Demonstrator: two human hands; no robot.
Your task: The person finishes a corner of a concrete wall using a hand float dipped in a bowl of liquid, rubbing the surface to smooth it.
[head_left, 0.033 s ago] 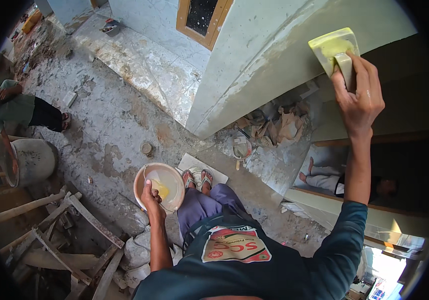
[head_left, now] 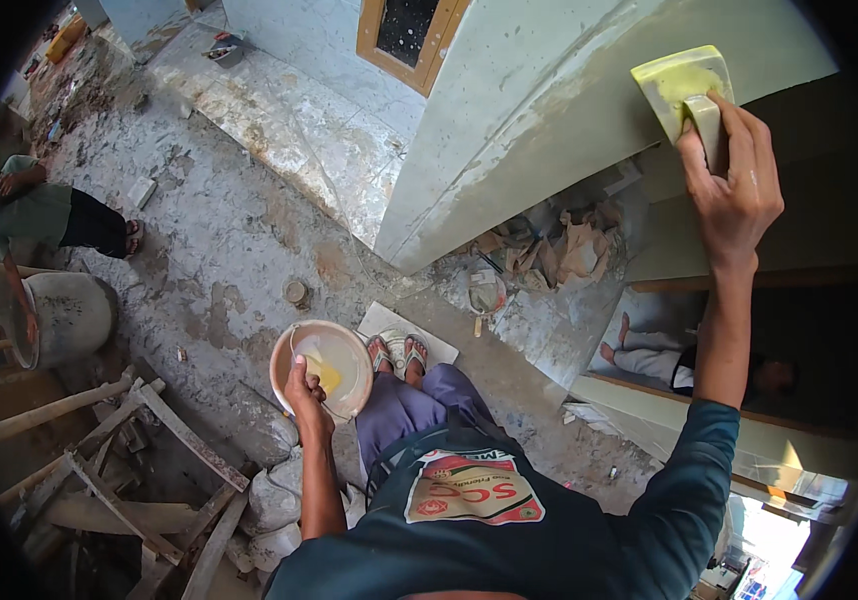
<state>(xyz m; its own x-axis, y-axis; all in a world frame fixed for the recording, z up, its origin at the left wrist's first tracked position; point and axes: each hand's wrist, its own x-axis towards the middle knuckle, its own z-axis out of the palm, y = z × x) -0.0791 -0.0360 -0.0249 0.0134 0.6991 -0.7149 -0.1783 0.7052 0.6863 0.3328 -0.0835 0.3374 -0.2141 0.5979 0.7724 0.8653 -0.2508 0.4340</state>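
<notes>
The person wears a dark teal long-sleeved shirt (head_left: 469, 560) with a red and cream printed patch on the front. The trousers (head_left: 404, 405) are purple-grey, and the sandals (head_left: 397, 352) have red straps.

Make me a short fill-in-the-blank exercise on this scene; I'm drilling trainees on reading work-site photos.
1. The right hand presses a yellow-green float against the pale ____.
2. The left hand holds a round ____ with yellowish paste in it.
3. The person's feet, in ____, stand on a flat pale board.
4. Beside the grey tub at the left, another person is ____ over.

Missing words: wall; bowl; sandals; bending
</notes>
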